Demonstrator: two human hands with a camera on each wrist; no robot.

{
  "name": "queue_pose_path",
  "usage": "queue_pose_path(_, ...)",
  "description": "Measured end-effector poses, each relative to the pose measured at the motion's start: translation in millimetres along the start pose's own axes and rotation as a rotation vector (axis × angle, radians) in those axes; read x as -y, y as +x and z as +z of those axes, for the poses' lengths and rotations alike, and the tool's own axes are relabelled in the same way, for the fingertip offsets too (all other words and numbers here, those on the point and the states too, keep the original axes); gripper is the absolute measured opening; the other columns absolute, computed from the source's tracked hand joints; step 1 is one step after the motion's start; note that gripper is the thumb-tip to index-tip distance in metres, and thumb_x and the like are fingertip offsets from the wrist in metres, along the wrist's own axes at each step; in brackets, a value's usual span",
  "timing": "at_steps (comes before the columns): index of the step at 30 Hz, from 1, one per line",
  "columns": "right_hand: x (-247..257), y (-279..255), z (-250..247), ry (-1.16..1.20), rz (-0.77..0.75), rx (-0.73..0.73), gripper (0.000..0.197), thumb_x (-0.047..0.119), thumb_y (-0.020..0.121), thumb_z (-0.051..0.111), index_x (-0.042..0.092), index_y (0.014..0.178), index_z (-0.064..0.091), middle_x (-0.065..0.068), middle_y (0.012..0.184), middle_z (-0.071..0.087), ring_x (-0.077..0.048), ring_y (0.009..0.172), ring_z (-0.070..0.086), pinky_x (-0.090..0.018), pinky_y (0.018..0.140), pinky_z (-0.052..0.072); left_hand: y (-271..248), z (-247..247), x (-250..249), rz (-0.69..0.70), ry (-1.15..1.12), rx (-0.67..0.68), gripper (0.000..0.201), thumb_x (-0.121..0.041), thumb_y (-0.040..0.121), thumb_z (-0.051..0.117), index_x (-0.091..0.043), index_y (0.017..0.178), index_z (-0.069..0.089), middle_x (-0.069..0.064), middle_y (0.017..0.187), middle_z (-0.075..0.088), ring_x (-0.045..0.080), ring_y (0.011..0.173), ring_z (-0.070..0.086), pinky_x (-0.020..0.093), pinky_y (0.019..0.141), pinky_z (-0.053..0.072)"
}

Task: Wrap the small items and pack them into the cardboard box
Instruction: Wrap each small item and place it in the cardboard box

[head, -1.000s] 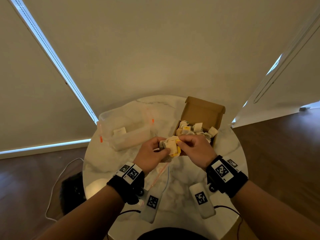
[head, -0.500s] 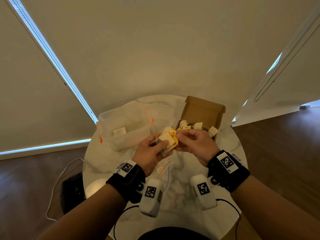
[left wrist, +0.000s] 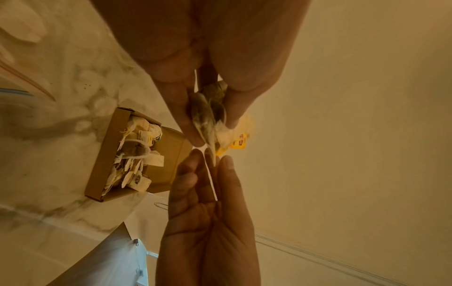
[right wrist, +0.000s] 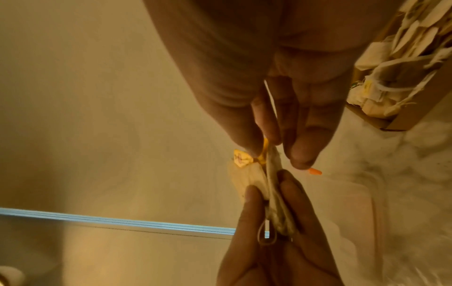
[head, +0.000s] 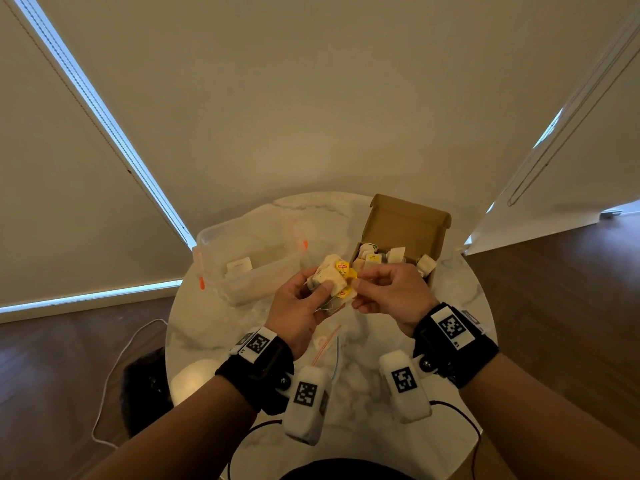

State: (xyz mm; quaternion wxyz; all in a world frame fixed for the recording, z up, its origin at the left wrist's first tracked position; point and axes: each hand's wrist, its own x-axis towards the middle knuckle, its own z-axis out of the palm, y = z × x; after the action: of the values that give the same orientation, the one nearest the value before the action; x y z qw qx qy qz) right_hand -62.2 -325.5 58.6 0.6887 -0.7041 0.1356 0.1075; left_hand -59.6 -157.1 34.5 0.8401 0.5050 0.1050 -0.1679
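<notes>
A small bundle of pale tea bags [head: 327, 277] with yellow tags [head: 348, 273] sits above the table's middle. My left hand [head: 317, 289] grips it between thumb and fingers. In the left wrist view the tea bags [left wrist: 210, 116] are squeezed flat between those fingers. My right hand [head: 360, 282] pinches a yellow tag [right wrist: 263, 152] at the bundle's right edge. The open cardboard box [head: 405, 223] stands just behind my right hand, with several tea bags [head: 374, 259] inside and its lid upright. The same box [left wrist: 168, 147] shows in the left wrist view.
A clear plastic tub [head: 249, 261] with orange clips stands at the back left of the round marble table [head: 207, 327]. A clear zip bag [head: 329, 344] lies flat under my hands. A white cable [head: 114, 362] runs over the wooden floor at left.
Both hands have lifted the bundle slightly up and to the left. My left palm has turned upward, and my right fingers have shifted onto the yellow tag.
</notes>
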Motion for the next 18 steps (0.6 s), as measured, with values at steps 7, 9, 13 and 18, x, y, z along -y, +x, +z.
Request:
queue_pose_path(7, -0.2, 5.6, 0.3, -0.04, -0.025, -0.026, 0.012, -0.001, 0.077, 0.075, 0.0, 0.088, 0.071, -0.015, 0.07, 0.067, -0.018, 0.05, 0.058, -0.026, 0.052, 0.052, -1.1, 3.8, 0.3, -0.016, -0.031, 0.0, 0.028, -0.003, 0.093, 0.056, -0.007, 0.12, 0.059, 0.012, 0.105, 0.07, 0.024, 0.089, 0.069, 0.044, 0.081, 0.056)
queue_pose_path(9, -1.4, 4.5, 0.5, -0.023, -0.044, -0.027, 0.014, -0.002, 0.078, 0.074, 0.003, 0.09, 0.071, -0.011, 0.07, 0.067, -0.017, 0.05, 0.058, -0.027, 0.052, 0.052, -0.3, 2.7, -0.9, -0.038, -0.087, -0.013, 0.028, -0.005, 0.093, 0.056, -0.007, 0.121, 0.059, 0.015, 0.11, 0.069, 0.027, 0.094, 0.068, 0.045, 0.081, 0.056)
queue_pose_path(13, -3.1, 2.1, -3.0, -0.033, -0.057, -0.003, 0.019, -0.002, 0.08, 0.072, 0.003, 0.098, 0.069, -0.01, 0.07, 0.066, -0.017, 0.053, 0.06, -0.032, 0.056, 0.057, 4.8, 0.2, -5.1, -0.049, -0.19, -0.074, 0.03, -0.004, 0.094, 0.054, -0.004, 0.123, 0.056, 0.018, 0.113, 0.066, 0.025, 0.094, 0.069, 0.037, 0.074, 0.059)
queue_pose_path(18, -0.6, -2.6, -17.7, -0.097, -0.057, 0.002, 0.012, -0.002, 0.082, 0.069, 0.002, 0.094, 0.071, -0.019, 0.081, 0.068, -0.018, 0.056, 0.063, -0.032, 0.057, 0.059, 9.3, -7.0, -9.9, 0.002, -0.181, -0.101, 0.031, -0.001, 0.093, 0.055, 0.0, 0.124, 0.055, 0.021, 0.114, 0.065, 0.025, 0.087, 0.068, 0.031, 0.074, 0.059)
